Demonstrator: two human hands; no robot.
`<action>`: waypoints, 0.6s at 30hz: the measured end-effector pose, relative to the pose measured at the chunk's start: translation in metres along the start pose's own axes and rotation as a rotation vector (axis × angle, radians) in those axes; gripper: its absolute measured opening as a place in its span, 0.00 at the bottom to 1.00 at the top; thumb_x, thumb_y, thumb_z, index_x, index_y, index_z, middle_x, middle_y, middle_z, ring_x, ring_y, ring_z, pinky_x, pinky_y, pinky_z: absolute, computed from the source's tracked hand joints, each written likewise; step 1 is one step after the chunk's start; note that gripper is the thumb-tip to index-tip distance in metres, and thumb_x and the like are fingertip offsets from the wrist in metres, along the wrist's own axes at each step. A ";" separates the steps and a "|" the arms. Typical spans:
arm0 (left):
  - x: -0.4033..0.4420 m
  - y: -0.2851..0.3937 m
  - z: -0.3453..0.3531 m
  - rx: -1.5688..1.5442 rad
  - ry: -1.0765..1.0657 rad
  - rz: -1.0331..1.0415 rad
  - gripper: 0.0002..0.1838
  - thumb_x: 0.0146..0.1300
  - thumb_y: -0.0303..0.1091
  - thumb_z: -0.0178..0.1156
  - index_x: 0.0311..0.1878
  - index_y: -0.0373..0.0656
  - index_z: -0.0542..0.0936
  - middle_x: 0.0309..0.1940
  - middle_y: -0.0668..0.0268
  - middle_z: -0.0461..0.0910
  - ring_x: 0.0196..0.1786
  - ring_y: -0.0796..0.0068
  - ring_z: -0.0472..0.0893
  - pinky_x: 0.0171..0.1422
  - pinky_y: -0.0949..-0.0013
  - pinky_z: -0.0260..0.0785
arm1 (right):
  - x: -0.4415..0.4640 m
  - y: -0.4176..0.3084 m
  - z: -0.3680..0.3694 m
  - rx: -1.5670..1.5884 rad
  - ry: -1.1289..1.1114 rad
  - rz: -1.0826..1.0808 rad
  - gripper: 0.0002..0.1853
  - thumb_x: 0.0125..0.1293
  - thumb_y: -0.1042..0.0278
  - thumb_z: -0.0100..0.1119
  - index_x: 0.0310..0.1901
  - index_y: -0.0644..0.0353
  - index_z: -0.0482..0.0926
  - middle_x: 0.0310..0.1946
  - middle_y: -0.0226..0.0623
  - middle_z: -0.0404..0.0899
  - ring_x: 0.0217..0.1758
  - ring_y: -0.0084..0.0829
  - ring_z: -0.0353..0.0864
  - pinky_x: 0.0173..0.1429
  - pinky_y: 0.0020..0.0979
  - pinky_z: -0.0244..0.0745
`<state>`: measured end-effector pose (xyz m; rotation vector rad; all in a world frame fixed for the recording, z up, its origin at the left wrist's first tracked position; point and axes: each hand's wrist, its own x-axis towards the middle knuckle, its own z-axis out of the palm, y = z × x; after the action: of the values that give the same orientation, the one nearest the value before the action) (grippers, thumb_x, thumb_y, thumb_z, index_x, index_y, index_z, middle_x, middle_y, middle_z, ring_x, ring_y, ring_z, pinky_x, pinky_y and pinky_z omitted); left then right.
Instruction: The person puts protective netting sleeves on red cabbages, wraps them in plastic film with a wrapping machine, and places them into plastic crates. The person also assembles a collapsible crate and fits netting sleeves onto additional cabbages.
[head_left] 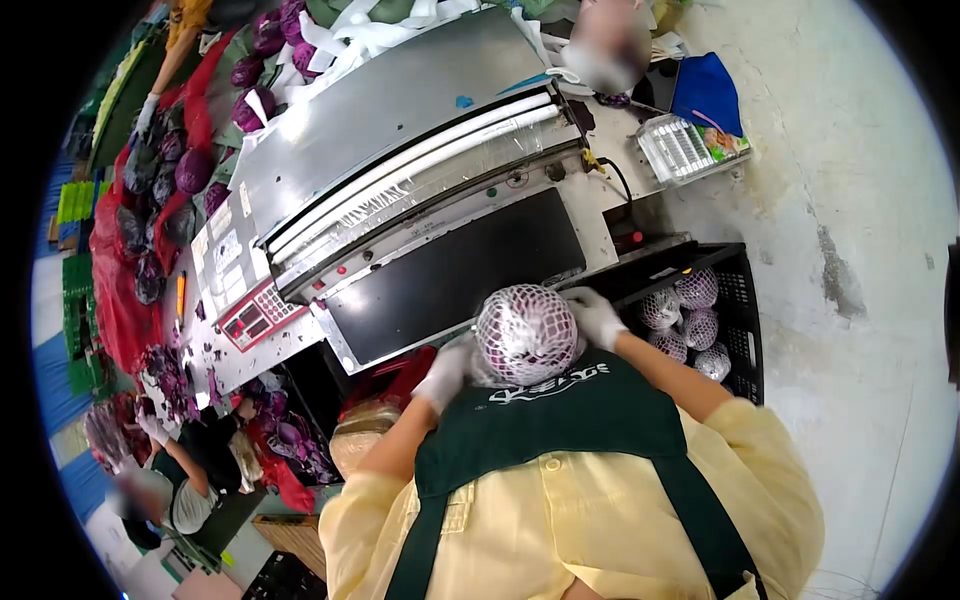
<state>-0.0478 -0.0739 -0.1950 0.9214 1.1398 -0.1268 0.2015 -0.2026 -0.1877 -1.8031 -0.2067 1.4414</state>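
A round red cabbage in a white foam net is in front of my chest, at the near edge of the wrapping machine. My left hand, in a white glove, grips its left side. On the right side my gloved right hand holds it too, with fingertips partly hidden behind it. The machine's black plate lies just beyond the cabbage. Farther off, white film rolls run across the machine, below its grey metal top.
A black crate at right holds several netted cabbages. The machine's red keypad is at left. Unwrapped red cabbages and red mesh sacks lie farther left. Another person works at lower left. A plastic box stands upper right.
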 end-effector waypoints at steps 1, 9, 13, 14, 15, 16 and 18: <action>0.030 -0.007 0.011 -0.216 -0.191 -0.018 0.16 0.74 0.37 0.44 0.53 0.42 0.78 0.47 0.65 0.82 0.47 0.71 0.78 0.56 0.68 0.70 | 0.020 0.015 0.011 -0.190 -0.124 -0.079 0.18 0.69 0.68 0.54 0.58 0.63 0.74 0.50 0.41 0.80 0.54 0.31 0.77 0.60 0.29 0.72; -0.030 0.059 0.058 -0.853 -0.439 -0.256 0.14 0.73 0.40 0.50 0.52 0.42 0.78 0.46 0.64 0.82 0.47 0.74 0.79 0.55 0.71 0.72 | -0.009 -0.018 0.030 -0.717 -0.042 -0.858 0.17 0.61 0.61 0.58 0.52 0.54 0.77 0.44 0.41 0.82 0.42 0.39 0.83 0.41 0.33 0.79; -0.084 0.108 0.052 -0.902 -0.510 -0.286 0.14 0.73 0.41 0.53 0.51 0.42 0.78 0.45 0.64 0.82 0.47 0.76 0.80 0.55 0.72 0.73 | -0.067 -0.114 0.052 -0.620 0.184 -1.311 0.22 0.54 0.63 0.65 0.52 0.55 0.78 0.29 0.33 0.76 0.27 0.33 0.79 0.27 0.31 0.74; -0.095 0.120 0.048 -0.857 -0.471 -0.214 0.14 0.72 0.41 0.54 0.51 0.42 0.78 0.45 0.64 0.82 0.47 0.76 0.80 0.55 0.72 0.73 | -0.080 -0.132 0.057 -0.615 0.235 -1.419 0.24 0.52 0.64 0.67 0.52 0.56 0.78 0.25 0.32 0.74 0.25 0.32 0.78 0.25 0.31 0.73; -0.101 0.130 0.045 -0.549 -0.391 0.144 0.10 0.71 0.39 0.56 0.44 0.42 0.77 0.40 0.66 0.80 0.42 0.80 0.78 0.48 0.75 0.72 | -0.089 -0.140 0.064 -0.608 0.266 -1.476 0.23 0.51 0.66 0.68 0.51 0.59 0.79 0.24 0.33 0.74 0.23 0.32 0.77 0.24 0.31 0.71; -0.108 0.140 0.040 -0.229 -0.294 0.487 0.09 0.70 0.36 0.58 0.38 0.42 0.76 0.35 0.68 0.79 0.37 0.85 0.75 0.42 0.78 0.71 | -0.097 -0.147 0.072 -0.597 0.296 -1.533 0.23 0.50 0.68 0.68 0.51 0.62 0.80 0.22 0.35 0.74 0.22 0.32 0.76 0.24 0.31 0.70; -0.136 0.157 0.018 -0.116 -0.123 0.590 0.11 0.71 0.36 0.57 0.33 0.42 0.72 0.29 0.71 0.74 0.30 0.86 0.71 0.37 0.77 0.70 | -0.107 -0.154 0.091 -0.618 0.393 -1.585 0.22 0.50 0.72 0.66 0.50 0.60 0.80 0.21 0.34 0.73 0.21 0.32 0.76 0.24 0.31 0.71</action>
<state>-0.0141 -0.0338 0.0064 1.0929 0.7175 0.3552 0.1377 -0.1182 -0.0085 -1.4871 -1.5501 -0.1400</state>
